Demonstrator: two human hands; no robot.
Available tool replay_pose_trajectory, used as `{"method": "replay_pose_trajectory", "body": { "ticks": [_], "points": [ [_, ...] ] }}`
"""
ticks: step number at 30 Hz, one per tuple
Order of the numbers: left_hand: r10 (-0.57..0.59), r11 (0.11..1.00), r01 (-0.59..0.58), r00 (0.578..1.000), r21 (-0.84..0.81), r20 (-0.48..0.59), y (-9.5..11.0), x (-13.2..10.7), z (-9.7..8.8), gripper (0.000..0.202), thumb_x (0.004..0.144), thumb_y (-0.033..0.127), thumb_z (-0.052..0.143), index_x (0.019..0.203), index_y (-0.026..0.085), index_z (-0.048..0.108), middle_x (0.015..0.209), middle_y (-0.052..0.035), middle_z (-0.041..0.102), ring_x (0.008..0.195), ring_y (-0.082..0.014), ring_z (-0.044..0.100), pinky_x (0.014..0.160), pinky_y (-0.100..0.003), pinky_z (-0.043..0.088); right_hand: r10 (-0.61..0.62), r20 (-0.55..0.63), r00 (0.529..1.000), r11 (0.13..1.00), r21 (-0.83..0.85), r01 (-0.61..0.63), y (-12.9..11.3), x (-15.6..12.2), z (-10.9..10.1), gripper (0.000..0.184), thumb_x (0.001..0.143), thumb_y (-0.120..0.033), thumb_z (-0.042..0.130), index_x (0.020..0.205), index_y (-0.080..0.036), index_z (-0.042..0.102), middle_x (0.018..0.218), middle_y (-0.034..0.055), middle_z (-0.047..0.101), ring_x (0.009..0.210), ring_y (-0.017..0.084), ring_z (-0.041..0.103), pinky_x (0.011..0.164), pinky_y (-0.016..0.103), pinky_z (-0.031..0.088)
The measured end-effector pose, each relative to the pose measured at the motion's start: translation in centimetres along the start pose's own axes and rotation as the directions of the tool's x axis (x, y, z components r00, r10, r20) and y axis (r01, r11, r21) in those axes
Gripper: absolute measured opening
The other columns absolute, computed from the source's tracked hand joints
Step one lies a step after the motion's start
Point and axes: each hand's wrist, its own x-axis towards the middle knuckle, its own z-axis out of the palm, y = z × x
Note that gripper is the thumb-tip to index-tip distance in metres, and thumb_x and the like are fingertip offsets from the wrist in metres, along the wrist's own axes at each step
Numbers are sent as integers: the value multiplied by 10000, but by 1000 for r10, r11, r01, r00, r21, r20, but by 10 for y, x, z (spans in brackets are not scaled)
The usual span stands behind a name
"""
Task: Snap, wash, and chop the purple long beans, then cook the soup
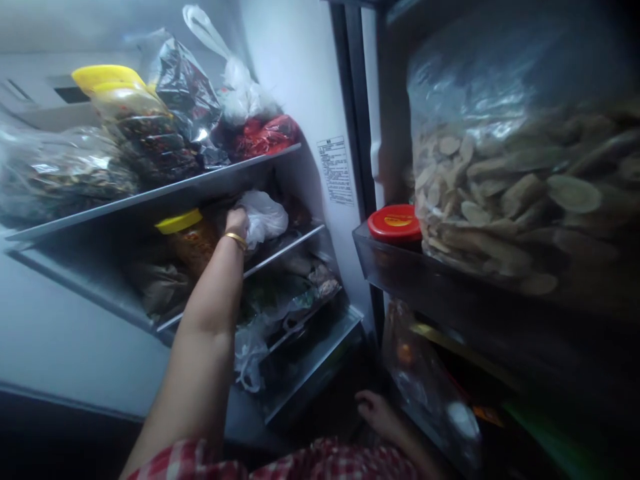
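Note:
My left hand (238,221), with a gold bangle at the wrist, reaches into the middle shelf of an open fridge. Its fingers are closed on a white plastic bag (266,217), whose contents I cannot make out. Just left of my forearm, a jar with a yellow lid (179,221) leans on the same shelf. Low in front of my body hangs my right hand (376,410), its fingers loosely bent and apart, holding nothing. It is near the lower door shelf.
The upper shelf (165,190) carries a yellow-lidded jar (143,123), plastic bags and a red bundle (265,135). Bagged items fill the shelf (285,293) below. On the right, the door rack (395,263) bears a red-lidded container (395,223) and a large bag of dried slices (520,193).

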Motion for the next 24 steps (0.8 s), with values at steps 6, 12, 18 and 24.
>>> {"method": "replay_pose_trajectory", "body": {
  "ticks": [6,12,18,24],
  "points": [
    [31,890,-95,988,445,148,7,-36,19,361,848,298,458,1086,28,489,1079,-184,534,1065,-306,474,951,-463,339,15,7,1000,1000,-11,-15,3,1,4,319,733,-175,453,976,-108,647,719,32,636,634,135,558,584,222,403],
    [485,663,-501,853,556,191,26,-116,29,704,822,356,500,1390,94,176,1452,-178,134,1337,-359,80,1068,-537,124,4,29,1000,998,-66,-2,8,-1,6,318,748,-179,471,1004,-121,651,768,46,659,656,141,569,625,238,421],
    [238,645,-688,595,333,767,-59,-208,71,463,799,334,519,1246,220,472,1304,-95,443,1253,-296,338,1063,-447,238,-8,41,999,997,-74,11,20,-1,10,291,762,-162,478,994,-145,653,784,36,665,684,133,577,654,229,427],
    [111,621,-612,687,490,718,-124,-218,58,515,736,318,589,1236,274,474,1367,-99,379,1285,-314,272,1055,-539,143,9,44,999,998,-69,-6,29,-3,12,279,762,-166,483,985,-122,646,740,29,651,633,121,559,608,215,419]
  ]
}}
